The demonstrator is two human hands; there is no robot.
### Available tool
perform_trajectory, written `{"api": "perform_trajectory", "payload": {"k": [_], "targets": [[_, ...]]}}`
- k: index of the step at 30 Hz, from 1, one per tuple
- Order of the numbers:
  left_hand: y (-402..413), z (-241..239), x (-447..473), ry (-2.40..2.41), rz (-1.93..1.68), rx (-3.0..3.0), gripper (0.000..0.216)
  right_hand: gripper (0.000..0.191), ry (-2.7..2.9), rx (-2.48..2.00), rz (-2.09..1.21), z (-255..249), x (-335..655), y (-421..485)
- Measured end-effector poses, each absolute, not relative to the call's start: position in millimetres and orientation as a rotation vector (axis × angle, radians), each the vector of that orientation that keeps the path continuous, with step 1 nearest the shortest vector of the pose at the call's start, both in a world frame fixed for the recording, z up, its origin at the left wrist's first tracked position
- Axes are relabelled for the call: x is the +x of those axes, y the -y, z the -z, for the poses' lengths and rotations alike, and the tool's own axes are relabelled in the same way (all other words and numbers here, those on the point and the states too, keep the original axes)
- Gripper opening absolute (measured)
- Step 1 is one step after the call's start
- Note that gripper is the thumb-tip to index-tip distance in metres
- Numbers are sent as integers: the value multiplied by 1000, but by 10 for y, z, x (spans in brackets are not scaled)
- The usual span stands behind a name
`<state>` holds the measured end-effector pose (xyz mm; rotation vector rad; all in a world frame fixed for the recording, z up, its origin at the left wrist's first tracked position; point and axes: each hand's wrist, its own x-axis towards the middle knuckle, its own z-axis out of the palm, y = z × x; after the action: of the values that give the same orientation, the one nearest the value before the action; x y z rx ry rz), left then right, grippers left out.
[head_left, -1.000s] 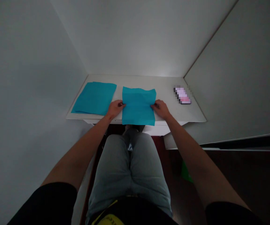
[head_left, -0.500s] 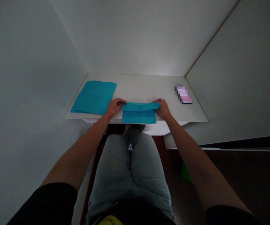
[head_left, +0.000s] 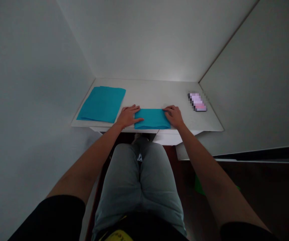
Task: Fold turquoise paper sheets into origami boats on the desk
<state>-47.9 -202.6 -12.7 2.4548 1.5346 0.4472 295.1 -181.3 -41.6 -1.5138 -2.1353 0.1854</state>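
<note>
A folded blue sheet of paper (head_left: 153, 118) lies at the front edge of the white desk, its long sides running left to right and its near edge slightly lifted. My left hand (head_left: 129, 115) rests on its left end, fingers stretched, with the thumb across the paper. At the other end my right hand (head_left: 173, 115) touches the top right corner, fingers bent over the edge and thumb on the paper; its fingers are partly apart. Left of my left hand is a stack of larger blue sheets (head_left: 102, 103).
A phone (head_left: 197, 102), blurred out, lies on the right side of the white desk (head_left: 156, 93). Walls (head_left: 144, 40) close in the desk at the back and both sides. Below, my legs (head_left: 139, 177) face the desk, and a green object (head_left: 199, 184) is on the dark floor.
The sheet's raised upper flap has come down towards me and now lies flat over the rest. My left hand has opened and spread onto the paper; my right hand stays near its corner.
</note>
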Motion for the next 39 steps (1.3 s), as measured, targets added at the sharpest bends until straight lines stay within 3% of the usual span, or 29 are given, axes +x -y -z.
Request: {"api": "perform_trajectory", "payload": {"k": [9,16,21,26,39], "targets": [[1941,225,-479,-1582,-435,2482,44,43,2275,-1533,-121,233,2804,2038],[2003,188,-430,-1546,-402,2562,82,51,2404,-1611,-24,111,2370,2055],[2011,158,-438,-1520,-346,2604,89,65,2374,-1308,-368,204,1566,1881],[1996,152,-452,-1527,-274,2589,94,83,2196,-1381,-555,396,1219,1734],[1996,182,-445,-1521,-318,2565,100,71,2515,-1538,-254,340,2038,1736]]}}
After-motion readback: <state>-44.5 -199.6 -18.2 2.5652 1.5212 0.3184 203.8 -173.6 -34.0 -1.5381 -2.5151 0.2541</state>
